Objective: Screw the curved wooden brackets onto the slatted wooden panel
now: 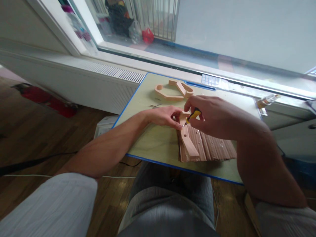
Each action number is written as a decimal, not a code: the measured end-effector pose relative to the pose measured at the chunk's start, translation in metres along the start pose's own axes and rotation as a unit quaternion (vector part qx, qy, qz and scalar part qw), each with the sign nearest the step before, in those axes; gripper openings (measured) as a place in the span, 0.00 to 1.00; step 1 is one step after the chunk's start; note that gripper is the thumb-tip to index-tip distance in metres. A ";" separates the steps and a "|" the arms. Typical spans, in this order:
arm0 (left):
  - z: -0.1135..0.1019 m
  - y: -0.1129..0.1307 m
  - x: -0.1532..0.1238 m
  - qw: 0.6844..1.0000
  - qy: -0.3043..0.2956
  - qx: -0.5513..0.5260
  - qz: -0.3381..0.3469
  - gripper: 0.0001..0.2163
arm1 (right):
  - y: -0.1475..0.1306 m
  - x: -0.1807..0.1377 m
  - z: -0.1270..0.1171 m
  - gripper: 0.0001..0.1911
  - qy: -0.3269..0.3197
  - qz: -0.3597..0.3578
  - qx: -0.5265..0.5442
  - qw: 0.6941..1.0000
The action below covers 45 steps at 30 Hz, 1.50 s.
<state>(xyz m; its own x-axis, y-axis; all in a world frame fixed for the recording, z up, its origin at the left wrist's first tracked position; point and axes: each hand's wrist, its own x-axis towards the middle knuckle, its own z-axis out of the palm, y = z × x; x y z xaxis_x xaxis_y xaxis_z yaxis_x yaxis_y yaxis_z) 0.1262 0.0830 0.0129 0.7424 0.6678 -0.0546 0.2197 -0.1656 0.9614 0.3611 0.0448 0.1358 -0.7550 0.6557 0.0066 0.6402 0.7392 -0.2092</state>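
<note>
My right hand (204, 113) is closed around a yellow and black screwdriver (195, 114), its shaft slanting down to the left. The tip meets a small metal screw (183, 126) at a bent light-wood piece (189, 146), which has a round hole. My left hand (170, 117) grips the far end of this piece, thumb close to the screw; some of its fingers are hidden behind the wood. Under the piece is a ribbed brown cardboard pad (217, 148) with small holes, lying on the table.
The pale table (150, 138) has a blue edge. Curved wooden pieces (170, 97) lie at its far side, with several loose screws (155, 106) nearer. A radiator (120, 92) and window sill stand behind it. A red fire extinguisher (46, 100) lies on the floor at left.
</note>
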 end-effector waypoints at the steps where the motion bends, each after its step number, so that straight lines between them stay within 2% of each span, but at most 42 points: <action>1: 0.000 0.000 0.000 1.000 -0.004 -0.006 0.001 0.20 | 0.000 -0.001 0.000 0.15 0.001 -0.019 0.007 1.000; 4: 0.000 0.001 0.001 1.000 -0.010 -0.017 -0.003 0.21 | -0.003 -0.001 0.001 0.14 0.022 -0.025 0.000 0.999; 9: -0.001 0.000 0.001 1.000 -0.015 -0.006 -0.002 0.19 | -0.010 0.008 0.005 0.12 0.054 0.051 -0.023 0.997; 13: -0.002 0.000 0.001 1.000 -0.014 -0.005 0.000 0.20 | -0.009 0.008 0.006 0.15 0.039 0.084 -0.034 0.995; 15: -0.002 0.000 0.001 1.000 -0.014 -0.006 0.000 0.20 | -0.007 0.005 0.004 0.15 0.020 0.064 -0.036 0.997; 17: -0.001 0.000 0.001 1.000 -0.007 -0.007 0.001 0.20 | -0.006 0.000 0.003 0.13 0.014 0.013 -0.020 1.000; 20: -0.001 0.000 0.001 1.000 -0.011 -0.015 0.000 0.20 | -0.005 -0.004 0.001 0.13 0.029 -0.039 0.001 0.999; 29: 0.000 0.000 0.001 1.000 -0.021 -0.023 0.001 0.21 | -0.012 0.004 0.002 0.14 0.060 0.056 -0.071 0.994; 34: -0.001 -0.003 0.001 1.000 -0.025 -0.017 0.008 0.19 | -0.012 0.006 0.002 0.17 0.027 0.082 -0.082 0.993; 36: -0.001 -0.003 0.001 0.999 -0.026 -0.019 0.009 0.19 | -0.009 0.003 0.001 0.15 0.010 0.067 -0.076 0.995; 40: 0.000 -0.003 0.001 0.999 -0.017 -0.029 0.010 0.20 | -0.005 -0.003 -0.002 0.10 0.000 -0.011 -0.032 0.999; 45: -0.001 -0.003 0.002 0.999 -0.024 -0.034 0.017 0.18 | -0.010 0.002 0.003 0.11 0.055 0.013 -0.029 0.998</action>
<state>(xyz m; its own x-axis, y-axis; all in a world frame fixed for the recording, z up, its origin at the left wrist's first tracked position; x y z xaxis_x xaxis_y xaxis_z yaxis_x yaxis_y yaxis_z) 0.1269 0.0855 0.0097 0.7792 0.6259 -0.0323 0.1506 -0.1370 0.9791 0.3530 0.0378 0.1354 -0.7196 0.6858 0.1090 0.6695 0.7268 -0.1531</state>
